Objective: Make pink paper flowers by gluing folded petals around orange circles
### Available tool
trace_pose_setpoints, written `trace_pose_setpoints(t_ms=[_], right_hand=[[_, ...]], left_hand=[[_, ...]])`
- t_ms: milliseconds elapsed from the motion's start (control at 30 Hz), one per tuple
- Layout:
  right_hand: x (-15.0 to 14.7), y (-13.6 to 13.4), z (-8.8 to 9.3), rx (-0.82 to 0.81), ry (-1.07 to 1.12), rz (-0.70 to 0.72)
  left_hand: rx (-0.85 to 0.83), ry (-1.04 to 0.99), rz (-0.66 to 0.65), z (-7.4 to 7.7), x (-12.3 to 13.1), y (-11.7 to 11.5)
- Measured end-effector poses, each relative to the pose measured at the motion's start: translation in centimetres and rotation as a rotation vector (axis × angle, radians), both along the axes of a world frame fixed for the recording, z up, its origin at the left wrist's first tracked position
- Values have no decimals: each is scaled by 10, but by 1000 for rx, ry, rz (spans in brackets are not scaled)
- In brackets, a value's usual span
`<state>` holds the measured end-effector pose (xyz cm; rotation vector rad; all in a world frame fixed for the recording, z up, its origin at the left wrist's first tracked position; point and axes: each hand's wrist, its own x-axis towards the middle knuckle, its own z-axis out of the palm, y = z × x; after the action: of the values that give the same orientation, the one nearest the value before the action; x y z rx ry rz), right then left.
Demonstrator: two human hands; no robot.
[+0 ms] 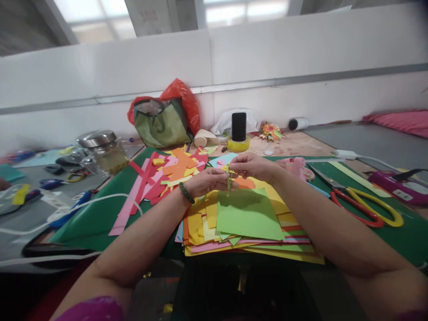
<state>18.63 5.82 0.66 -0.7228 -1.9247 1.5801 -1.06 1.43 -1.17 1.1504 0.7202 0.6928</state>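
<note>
My left hand (210, 181), with a dark green bead bracelet (186, 193) at the wrist, is closed on a small green and yellow paper piece (229, 177). From the right, my right hand (249, 166) pinches the upper part of the same piece. Both hands are raised over a stack of coloured paper (207, 214), topped by a light green sheet (247, 214). An orange paper scrap (244, 183) lies just behind the fingers. The piece's exact shape is partly hidden by my fingers.
Paper strips and scraps (180, 165) lie left of the stack on a green mat (90, 223). Scissors (364, 205) rest at right. Behind stand a phone (238, 126) on a yellow tape roll (238, 143), a green bag (162, 125) and a glass jar (105, 156). A white cable (100, 198) crosses the left.
</note>
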Motion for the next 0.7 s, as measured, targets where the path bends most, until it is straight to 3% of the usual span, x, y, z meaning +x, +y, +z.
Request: trace_pose_setpoints(t_ms=[367,700], right_hand=[[-6,2,-2,64,-7,-176],[0,-2,2,-42,-32,-62]], left_hand=[[-4,25,153,0,7,-1],[32,217,276,1,5,0]])
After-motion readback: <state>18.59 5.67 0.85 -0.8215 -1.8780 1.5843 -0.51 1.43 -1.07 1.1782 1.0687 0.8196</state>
